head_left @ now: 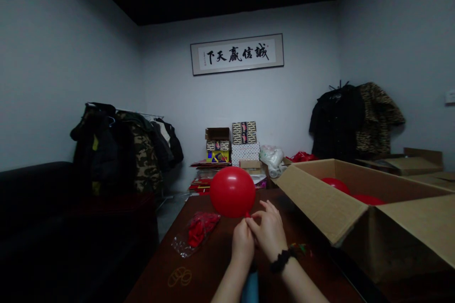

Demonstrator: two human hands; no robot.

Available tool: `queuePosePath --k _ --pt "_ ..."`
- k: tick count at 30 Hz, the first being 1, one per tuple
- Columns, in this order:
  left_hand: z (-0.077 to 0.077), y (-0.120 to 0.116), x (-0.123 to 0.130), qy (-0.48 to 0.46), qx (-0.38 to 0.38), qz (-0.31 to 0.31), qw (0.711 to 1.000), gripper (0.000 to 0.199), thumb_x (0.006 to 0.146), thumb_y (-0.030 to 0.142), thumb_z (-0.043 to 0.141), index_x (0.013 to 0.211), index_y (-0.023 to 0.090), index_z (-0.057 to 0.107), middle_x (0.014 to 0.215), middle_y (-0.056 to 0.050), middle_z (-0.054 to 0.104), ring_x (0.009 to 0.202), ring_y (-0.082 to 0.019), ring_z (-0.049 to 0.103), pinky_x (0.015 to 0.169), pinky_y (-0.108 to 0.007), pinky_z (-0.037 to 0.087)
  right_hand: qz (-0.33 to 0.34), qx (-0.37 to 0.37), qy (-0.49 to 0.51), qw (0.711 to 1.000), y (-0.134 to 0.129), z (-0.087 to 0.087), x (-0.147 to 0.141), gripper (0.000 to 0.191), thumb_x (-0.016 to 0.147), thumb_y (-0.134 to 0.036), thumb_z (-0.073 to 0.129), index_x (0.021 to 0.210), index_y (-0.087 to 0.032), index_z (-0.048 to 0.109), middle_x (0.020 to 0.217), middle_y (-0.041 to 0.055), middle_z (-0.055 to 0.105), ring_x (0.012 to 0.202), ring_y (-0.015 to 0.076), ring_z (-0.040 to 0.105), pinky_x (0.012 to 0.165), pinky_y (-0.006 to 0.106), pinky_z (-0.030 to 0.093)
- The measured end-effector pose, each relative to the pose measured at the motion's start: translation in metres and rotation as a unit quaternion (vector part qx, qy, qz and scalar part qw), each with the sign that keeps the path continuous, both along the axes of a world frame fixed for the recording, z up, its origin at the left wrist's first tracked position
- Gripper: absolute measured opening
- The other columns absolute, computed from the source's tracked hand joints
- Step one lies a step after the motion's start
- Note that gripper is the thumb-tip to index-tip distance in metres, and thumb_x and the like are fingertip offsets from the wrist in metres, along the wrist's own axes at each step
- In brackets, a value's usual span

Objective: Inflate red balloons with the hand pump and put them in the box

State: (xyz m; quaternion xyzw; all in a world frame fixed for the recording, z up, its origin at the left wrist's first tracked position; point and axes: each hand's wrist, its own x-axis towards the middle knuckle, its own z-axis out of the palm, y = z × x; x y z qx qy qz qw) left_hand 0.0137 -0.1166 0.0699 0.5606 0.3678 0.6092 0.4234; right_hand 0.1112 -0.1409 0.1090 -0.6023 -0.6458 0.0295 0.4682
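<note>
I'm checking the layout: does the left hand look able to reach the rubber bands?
Likely yes: only tabletop shows between the left hand and the rubber bands, though that hand holds the red balloon.

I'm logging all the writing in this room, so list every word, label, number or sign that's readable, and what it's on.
"誠信贏天下", right to left: framed calligraphy on the back wall.
Small column at its left end: too small to read.
Red marks on the two patterned boxes: too small to read.
Print on the yellow-and-blue box: too small to read.
Red balloon: no lettering visible.
</note>
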Motion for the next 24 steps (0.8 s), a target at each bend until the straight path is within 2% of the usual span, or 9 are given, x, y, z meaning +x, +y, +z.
queuePosePath --k 3,6,8,10,12,14,16,18,24 --pt "-0.008 0.004 -0.004 -0.032 -0.003 -0.001 0.999 0.024 0.078 0.02 0.059 0.054 0.021 0.064 0.054 -0.007 0.059 0.065 -0.024 0.057 0.07 -0.03 0.04 0.022 0.005 0.01 1.0 0.006 -0.002 0.004 0.017 0.075 -0.032 0.061 0.076 -0.02 0.073 0.129 0.0135 0.055 0.131 0.0298 0.037 0.11 0.043 0.026" --pt "-0.017 0.007 -0.004 0.002 -0.039 0.017 0.999 0.028 0.074 0.015 0.059 0.047 0.021 0.06 0.049 -0.007 0.056 0.065 -0.026 0.059 0.072 -0.032 0.04 0.047 0.012 0.014 0.999 0.009 -0.003 0.005 0.019 0.074 -0.025 0.06 0.085 -0.019 0.073 0.119 0.0113 0.061 0.12 0.0264 0.048 0.105 0.036 0.034" --pt "-0.02 0.007 -0.002 0.023 -0.059 0.029 0.998 0.025 0.074 0.016 0.06 0.05 0.021 0.062 0.051 -0.008 0.058 0.069 -0.028 0.06 0.074 -0.033 0.041 0.057 0.019 0.018 0.998 0.011 -0.004 0.004 0.026 0.073 -0.018 0.057 0.094 -0.018 0.072 0.114 0.0103 0.063 0.114 0.0241 0.052 0.101 0.034 0.037" --pt "-0.02 0.007 0.002 0.011 -0.065 0.029 0.997 0.019 0.074 0.019 0.062 0.056 0.02 0.065 0.058 -0.009 0.064 0.074 -0.029 0.062 0.077 -0.034 0.042 0.056 0.025 0.02 0.998 0.014 -0.007 0.002 0.025 0.072 -0.014 0.055 0.09 -0.017 0.071 0.113 0.0109 0.062 0.115 0.0242 0.051 0.103 0.035 0.035" --pt "-0.016 0.006 0.006 -0.022 -0.061 0.003 0.998 0.013 0.074 0.023 0.064 0.062 0.018 0.068 0.068 -0.011 0.069 0.08 -0.03 0.063 0.079 -0.035 0.043 0.053 0.027 0.023 0.998 0.017 -0.011 0.001 0.016 0.071 -0.013 0.054 0.077 -0.018 0.069 0.114 0.0113 0.061 0.119 0.0253 0.047 0.106 0.037 0.032" --pt "-0.01 0.004 0.007 -0.065 -0.05 -0.052 0.995 0.013 0.073 0.028 0.067 0.068 0.016 0.069 0.075 -0.012 0.071 0.086 -0.031 0.063 0.083 -0.036 0.044 0.051 0.025 0.027 0.998 0.02 -0.015 0.002 0.011 0.072 -0.015 0.055 0.067 -0.019 0.064 0.114 0.011 0.061 0.12 0.0262 0.047 0.105 0.038 0.033" --pt "-0.004 0.002 0.007 -0.099 -0.046 -0.12 0.987 0.019 0.072 0.033 0.068 0.071 0.014 0.069 0.077 -0.012 0.072 0.091 -0.032 0.063 0.088 -0.038 0.044 0.054 0.023 0.03 0.998 0.021 -0.017 0.003 0.01 0.073 -0.017 0.056 0.066 -0.021 0.062 0.116 0.01 0.06 0.12 0.0261 0.047 0.103 0.039 0.035" --pt "0.0 0.0 0.006 -0.116 -0.048 -0.162 0.979 0.022 0.072 0.035 0.069 0.072 0.013 0.069 0.077 -0.012 0.072 0.094 -0.032 0.062 0.091 -0.039 0.043 0.059 0.022 0.03 0.998 0.022 -0.017 0.004 0.009 0.072 -0.018 0.057 0.065 -0.021 0.062 0.118 0.0092 0.059 0.121 0.0256 0.046 0.104 0.039 0.035" --pt "-0.003 0.0 0.011 -0.149 -0.101 -0.148 0.972 0.023 0.072 0.038 0.069 0.069 0.015 0.068 0.076 -0.01 0.073 0.097 -0.033 0.062 0.087 -0.039 0.045 0.058 0.007 0.027 0.998 0.021 -0.012 0.0 0.008 0.072 -0.018 0.058 0.067 -0.022 0.062 0.122 0.0087 0.058 0.129 0.0258 0.038 0.109 0.041 0.028"
